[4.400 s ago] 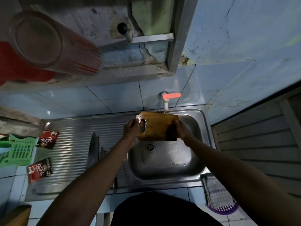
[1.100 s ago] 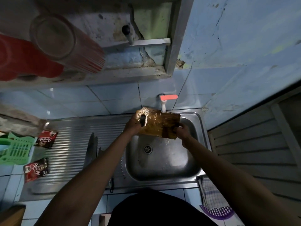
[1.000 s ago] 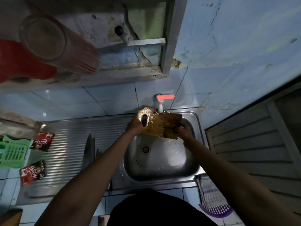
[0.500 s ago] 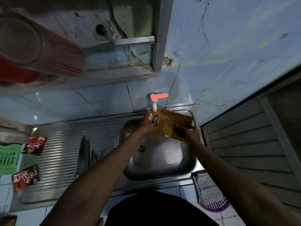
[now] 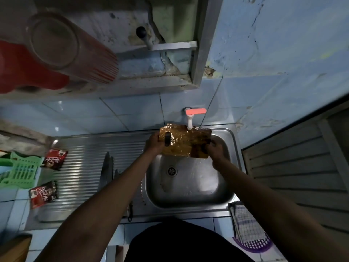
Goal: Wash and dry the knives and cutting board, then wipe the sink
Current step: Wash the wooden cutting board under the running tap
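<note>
— So, where is the board?

— Over the sink, at its back edge, right under the tap. It is wet and shiny, held flat-side up and tipped a little toward the person.

— And the hands?

— One at each end. The left hand grips the end with the handle hole, its fingers curled under the edge. The right hand holds the opposite end near the front corner, fingers wrapped around the edge. The board spans the gap between them, touching both.

— The knives?

— On the ribbed drainboard, left of the bowl. The knives lie side by side, blades pointing to the back; the left forearm covers their handles, so I cannot tell how many there are.

— Anything else nearby?

— Two red sachets toward the drainboard's left edge, with a green basket just beyond them. A checked cloth lies in a purple basket off the sink's front right corner. Above, on a ledge, a clear tumbler rests on its side against something red.
</note>
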